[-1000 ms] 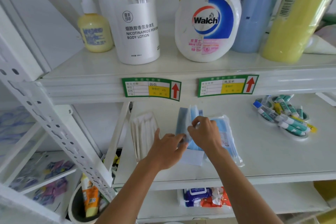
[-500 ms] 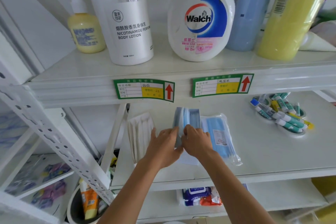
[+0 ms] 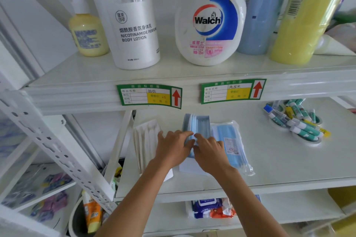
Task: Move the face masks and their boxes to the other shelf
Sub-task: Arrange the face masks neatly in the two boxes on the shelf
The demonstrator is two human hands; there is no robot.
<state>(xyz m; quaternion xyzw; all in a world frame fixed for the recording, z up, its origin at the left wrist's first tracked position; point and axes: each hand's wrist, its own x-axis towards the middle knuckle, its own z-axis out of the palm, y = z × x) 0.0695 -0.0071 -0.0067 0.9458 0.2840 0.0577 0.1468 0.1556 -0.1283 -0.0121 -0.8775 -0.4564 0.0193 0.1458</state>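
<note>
Head view: both hands reach onto the middle shelf [image 3: 289, 159] and meet over a loose stack of blue masks [image 3: 198, 125] that lies flat near the shelf's left half. The left hand [image 3: 173, 148] rests on the stack's left edge, fingers curled down over it and gripping. The right hand [image 3: 210, 152] covers the stack's near right part, fingers bent onto the masks and pinching them just beside the left fingertips. The far end of the stack sticks out beyond both hands. A white box [image 3: 189, 167] lies under the wrists, touching the stack's near end. Just right of the right hand lies a sealed pack [image 3: 233, 144] of blue masks, flat on the shelf. Left of the left hand lies a white packet [image 3: 146, 138]. Well to the right sits a heap of glue sticks [image 3: 294, 121]. The upper shelf [image 3: 77, 90] carries a lotion bottle [image 3: 133, 31] and a Walch bottle [image 3: 210, 23].
</note>
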